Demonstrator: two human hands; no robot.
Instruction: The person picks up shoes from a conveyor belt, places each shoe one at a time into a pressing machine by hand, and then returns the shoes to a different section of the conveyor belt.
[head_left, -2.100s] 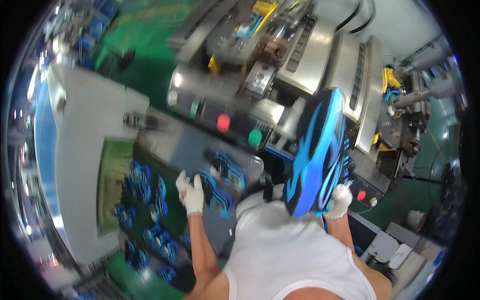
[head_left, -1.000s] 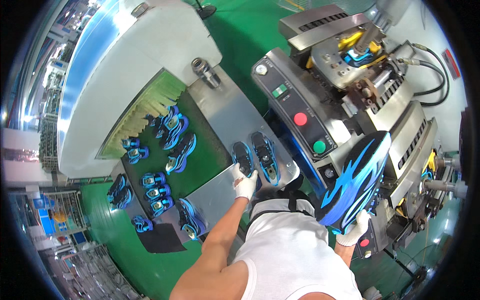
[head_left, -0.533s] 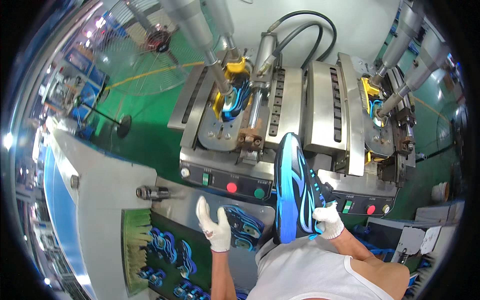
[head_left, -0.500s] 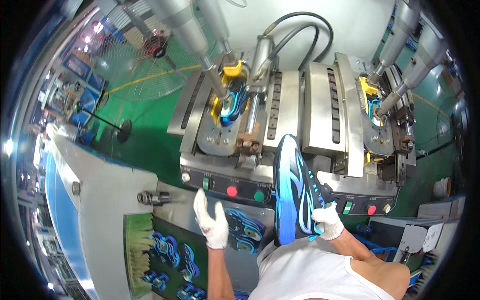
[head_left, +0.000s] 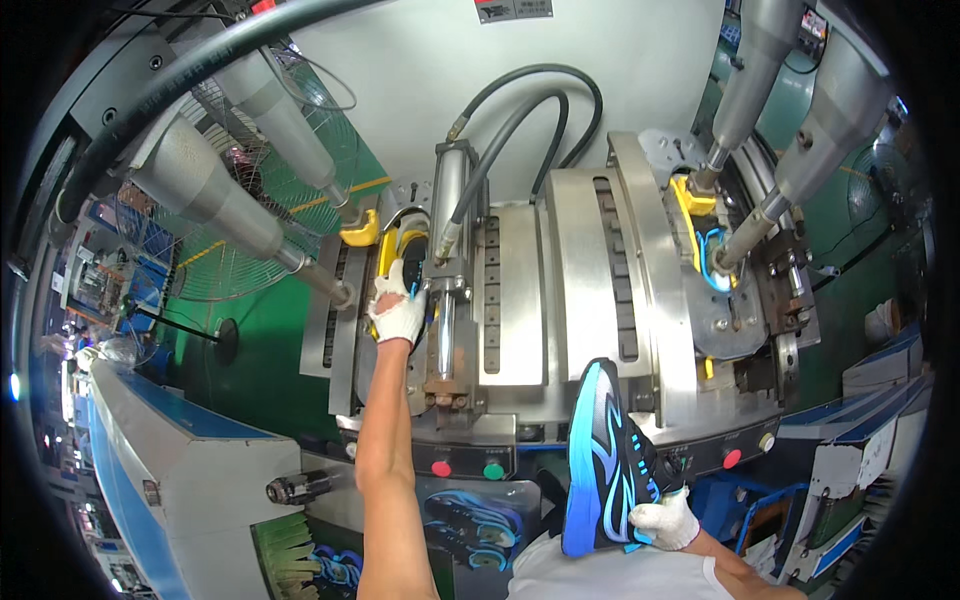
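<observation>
A: Shoe on the left station of the press, the blue one on the yellow holder: that is what the left hand has reached to, on the far side of the machine.

B: Is that hand gripping it?

A: The gloved fingers curl over the shoe's near end and touch it, but I cannot tell whether they have closed on it or only rest there. The arm is stretched out straight, which I judge the reach across the metal bed demands.

B: What lies left of that?

A: A wire-guarded fan over the green floor, and nearer, a grey cabinet with a green brush by it. More blue shoes lie on the dark worktop just below the red button and green button.

B: And the right side?

A: The right hand, also gloved, is closed round the heel of a second blue and black shoe, held upright with the toe pointing away. Held by the heel like that, it seems to me kept clear of the press. Far right, another shoe sits in the second station under the slanted cylinders.
</observation>
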